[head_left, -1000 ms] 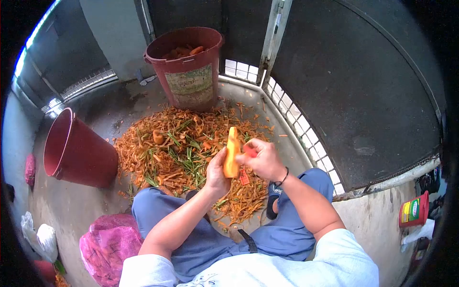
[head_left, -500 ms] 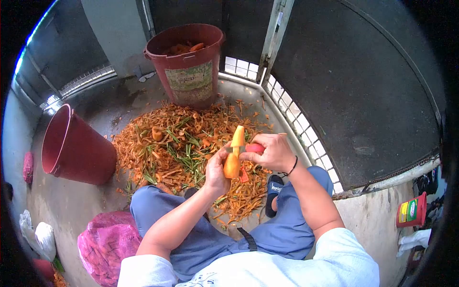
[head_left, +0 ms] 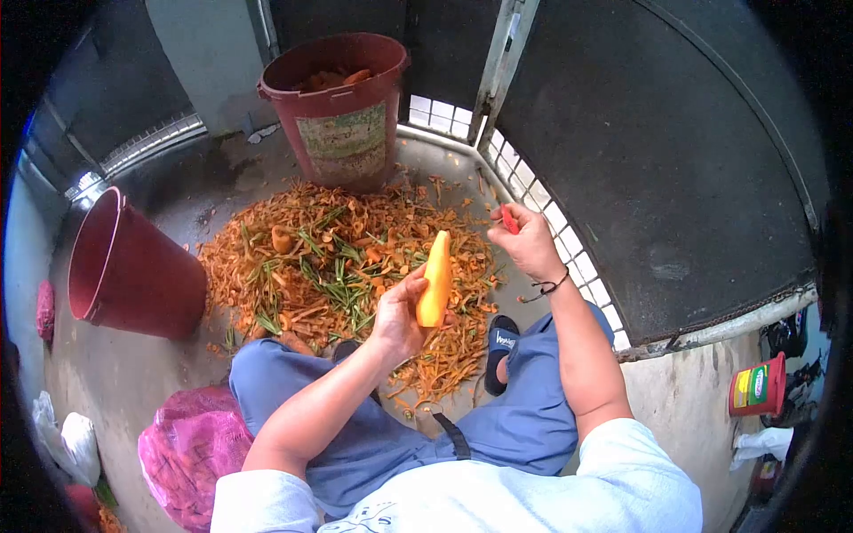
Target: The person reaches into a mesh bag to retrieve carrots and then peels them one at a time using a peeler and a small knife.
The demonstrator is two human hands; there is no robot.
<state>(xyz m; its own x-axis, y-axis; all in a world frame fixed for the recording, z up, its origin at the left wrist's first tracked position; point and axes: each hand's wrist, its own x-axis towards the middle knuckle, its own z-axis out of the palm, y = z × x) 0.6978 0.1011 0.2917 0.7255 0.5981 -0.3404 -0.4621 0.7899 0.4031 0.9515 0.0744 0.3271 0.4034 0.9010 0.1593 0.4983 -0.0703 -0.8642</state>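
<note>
My left hand [head_left: 402, 318] is wrapped round the lower part of a peeled, bright orange carrot [head_left: 435, 280], which points upward. To the right and apart from the carrot, my right hand [head_left: 526, 244] is closed on a red-handled bladed tool [head_left: 509, 219]; its blade is hard to make out here. Beneath both hands spreads a heap of carrot peelings [head_left: 267, 240], mixed with green stem pieces and cut carrot ends.
Behind the heap stands a large maroon bucket [head_left: 346, 147] with carrots inside. Another maroon bucket [head_left: 147, 275] leans at the left. A pink mesh sack [head_left: 195, 453] of carrots lies beside my left knee. Dark mesh-bottomed gate panels [head_left: 657, 178] border the right side.
My right hand has moved the red-handled tool off the carrot, up and to the right. The carrot stays in my left hand, and its top no longer looks notched by the blade.
</note>
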